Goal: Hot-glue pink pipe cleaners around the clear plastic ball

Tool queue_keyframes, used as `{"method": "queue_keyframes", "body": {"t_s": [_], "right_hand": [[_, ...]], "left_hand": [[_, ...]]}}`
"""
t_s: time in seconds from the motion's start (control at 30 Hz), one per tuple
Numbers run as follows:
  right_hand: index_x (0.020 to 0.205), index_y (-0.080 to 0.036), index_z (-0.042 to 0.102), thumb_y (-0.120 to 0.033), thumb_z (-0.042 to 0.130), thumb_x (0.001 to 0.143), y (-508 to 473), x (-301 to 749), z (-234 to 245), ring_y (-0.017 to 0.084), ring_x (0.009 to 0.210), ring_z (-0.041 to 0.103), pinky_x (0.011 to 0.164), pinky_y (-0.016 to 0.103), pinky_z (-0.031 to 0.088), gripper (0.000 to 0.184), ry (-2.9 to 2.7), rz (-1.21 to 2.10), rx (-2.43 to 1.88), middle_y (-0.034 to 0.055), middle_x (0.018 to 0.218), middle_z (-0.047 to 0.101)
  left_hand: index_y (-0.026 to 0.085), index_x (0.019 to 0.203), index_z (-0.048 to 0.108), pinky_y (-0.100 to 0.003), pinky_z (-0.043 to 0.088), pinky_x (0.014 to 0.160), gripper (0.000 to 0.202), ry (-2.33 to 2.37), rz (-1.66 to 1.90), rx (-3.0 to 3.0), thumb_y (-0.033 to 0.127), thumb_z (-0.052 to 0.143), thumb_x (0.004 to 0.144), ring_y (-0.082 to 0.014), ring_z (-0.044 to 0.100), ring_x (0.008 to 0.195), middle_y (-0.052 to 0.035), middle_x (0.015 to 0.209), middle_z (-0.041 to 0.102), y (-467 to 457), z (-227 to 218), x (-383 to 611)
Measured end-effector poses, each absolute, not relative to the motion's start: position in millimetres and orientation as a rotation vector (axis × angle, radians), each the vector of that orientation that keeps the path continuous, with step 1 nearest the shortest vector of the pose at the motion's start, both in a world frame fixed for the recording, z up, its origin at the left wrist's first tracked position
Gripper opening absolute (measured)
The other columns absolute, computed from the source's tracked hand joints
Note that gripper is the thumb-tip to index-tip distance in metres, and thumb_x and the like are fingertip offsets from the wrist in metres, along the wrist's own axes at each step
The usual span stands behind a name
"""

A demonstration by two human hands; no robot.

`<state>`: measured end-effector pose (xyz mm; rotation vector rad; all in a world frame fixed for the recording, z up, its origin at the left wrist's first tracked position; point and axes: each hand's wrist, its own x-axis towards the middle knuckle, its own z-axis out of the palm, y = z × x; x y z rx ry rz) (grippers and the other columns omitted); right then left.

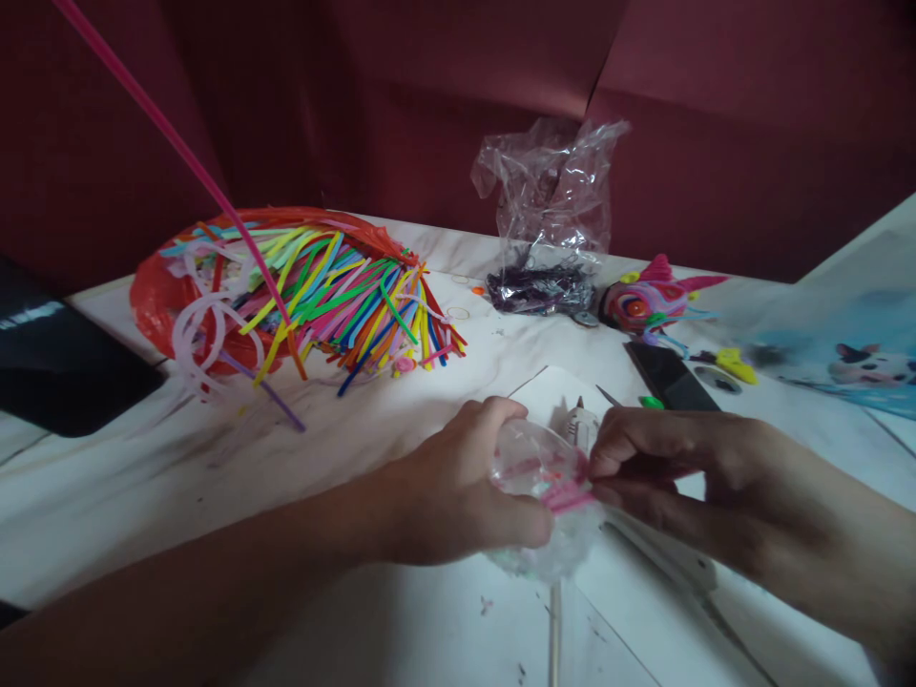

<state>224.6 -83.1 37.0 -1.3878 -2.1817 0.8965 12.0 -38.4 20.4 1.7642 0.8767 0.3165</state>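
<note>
My left hand (476,487) wraps round a clear, rounded plastic piece (533,448), perhaps the bottom of a bottle, with fingers on its far side and thumb in front. Pink fuzzy strips, seemingly a pink pipe cleaner (565,496), lie across the plastic. At its right side my right hand (665,468) pinches the pipe cleaner's end between thumb and forefinger; the fingertips partly hide the contact. Just behind the plastic is the pale nozzle end of a glue gun (582,420). A thin pointed metal tip (608,395) shows behind my right fingers.
A red plastic bag (154,296) spills many-coloured pipe cleaners (350,296) at the back left. Behind are a clear bag (551,219) with dark contents and a colourful pipe-cleaner figure (648,305). A black slab (673,377) lies right. A long pink rod (172,143) crosses the upper left.
</note>
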Motion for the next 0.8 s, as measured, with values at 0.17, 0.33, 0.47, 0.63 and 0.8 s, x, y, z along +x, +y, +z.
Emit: {"method": "queue_keyframes", "body": {"t_s": [0.17, 0.33, 0.47, 0.63, 0.8], "right_hand": [[0.082, -0.019, 0.059, -0.039, 0.046, 0.09, -82, 222, 35, 0.016, 0.061, 0.054, 0.048, 0.02, 0.041, 0.025, -2.162, 0.892, -1.409, 0.0022, 0.072, 0.059], [0.081, -0.018, 0.06, -0.035, 0.043, 0.088, -83, 222, 37, 0.016, 0.058, 0.055, 0.048, 0.021, 0.043, 0.025, -2.229, 0.755, -1.404, 0.0014, 0.069, 0.058], [0.083, -0.021, 0.059, -0.032, 0.044, 0.089, -83, 223, 34, 0.014, 0.059, 0.055, 0.05, 0.021, 0.044, 0.02, -2.242, 0.704, -1.391, -0.001, 0.072, 0.058], [0.082, -0.022, 0.058, -0.031, 0.044, 0.089, -84, 222, 35, 0.012, 0.059, 0.054, 0.051, 0.021, 0.043, 0.018, -2.295, 0.647, -1.344, -0.0028, 0.073, 0.057], [0.081, -0.019, 0.058, -0.029, 0.043, 0.089, -84, 221, 34, 0.014, 0.059, 0.054, 0.051, 0.022, 0.044, 0.02, -2.275, 0.663, -1.373, -0.0002, 0.072, 0.057]], "left_hand": [[0.019, 0.133, 0.034, -0.039, 0.045, 0.079, 0.076, 0.84, 0.354, 1.76, 0.037, 0.067, 0.066, -0.0267, 0.056, 0.095, -0.0077, 0.104, 0.06, -38, 17, 11], [0.017, 0.135, 0.031, -0.04, 0.046, 0.08, 0.081, 0.883, 0.306, 1.773, 0.039, 0.068, 0.066, -0.0278, 0.056, 0.096, -0.0106, 0.109, 0.059, -39, 20, 12], [0.017, 0.136, 0.029, -0.041, 0.045, 0.081, 0.083, 0.893, 0.291, 1.777, 0.038, 0.068, 0.066, -0.0289, 0.056, 0.098, -0.0109, 0.108, 0.059, -39, 23, 13], [0.016, 0.137, 0.029, -0.042, 0.046, 0.083, 0.082, 0.909, 0.281, 1.818, 0.04, 0.067, 0.068, -0.0325, 0.052, 0.107, -0.0148, 0.122, 0.054, -39, 25, 12], [0.015, 0.142, 0.017, -0.043, 0.043, 0.091, 0.09, 0.895, 0.167, 1.838, 0.046, 0.064, 0.072, -0.0325, 0.045, 0.118, -0.0189, 0.142, 0.034, -37, 29, 10]]}}
